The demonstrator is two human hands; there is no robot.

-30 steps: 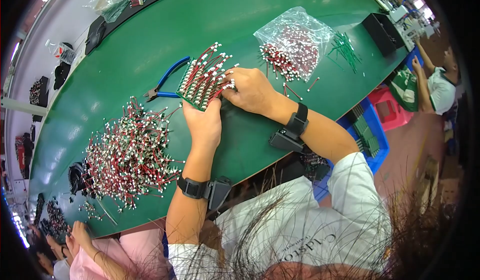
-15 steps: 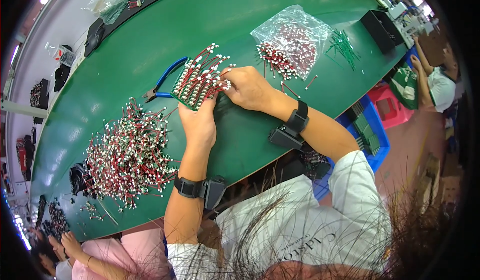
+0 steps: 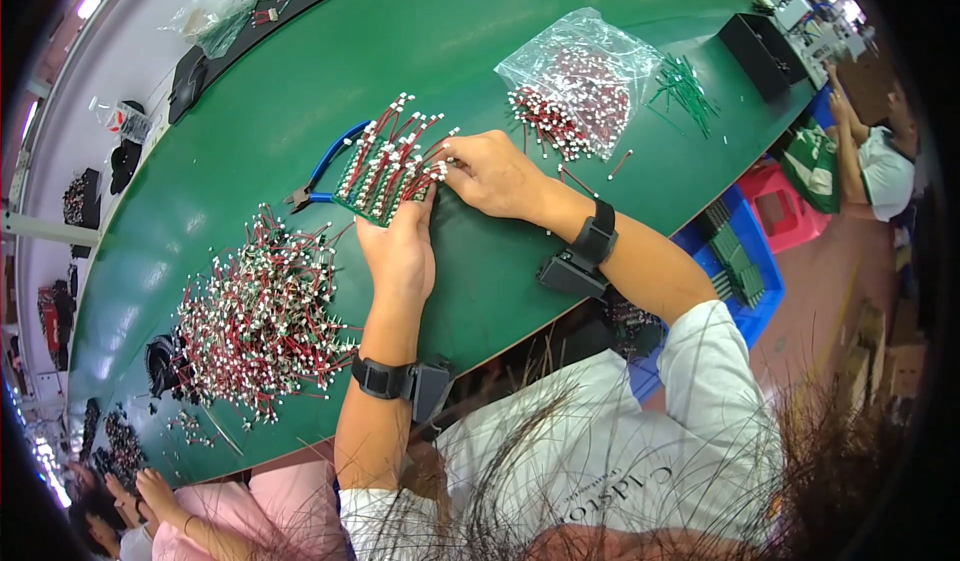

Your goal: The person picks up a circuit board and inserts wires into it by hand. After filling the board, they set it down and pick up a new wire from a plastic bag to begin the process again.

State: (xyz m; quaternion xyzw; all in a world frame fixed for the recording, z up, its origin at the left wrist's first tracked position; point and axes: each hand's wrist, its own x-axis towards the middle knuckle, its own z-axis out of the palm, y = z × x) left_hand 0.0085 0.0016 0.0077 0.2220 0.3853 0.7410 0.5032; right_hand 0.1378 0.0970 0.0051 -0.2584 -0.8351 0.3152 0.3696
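Note:
My left hand [image 3: 400, 251] grips a green circuit board panel [image 3: 372, 189] by its near edge, thumb along the side. Rows of short red wires with white connectors stand up from the panel. At the panel's right edge my right hand [image 3: 493, 174] is closed, its fingertips pinching among the wire ends; exactly which wire is hidden. Blue-handled cutters [image 3: 322, 168] lie just left of the panel, partly behind it. A big heap of red-wired small boards [image 3: 258, 321] spreads to the left of my left forearm.
A clear plastic bag [image 3: 575, 46] of red wires spills onto the green table [image 3: 400, 21] at the far right. Beside it lie thin green strips [image 3: 685, 91] and a black box [image 3: 765, 56]. A blue crate [image 3: 768, 286] and red stool [image 3: 785, 211] stand rightward. Other people sit at both sides.
The panel has shifted slightly left and tilted a little in my left hand. My right hand has moved slightly left with it, still pinched at the wires.

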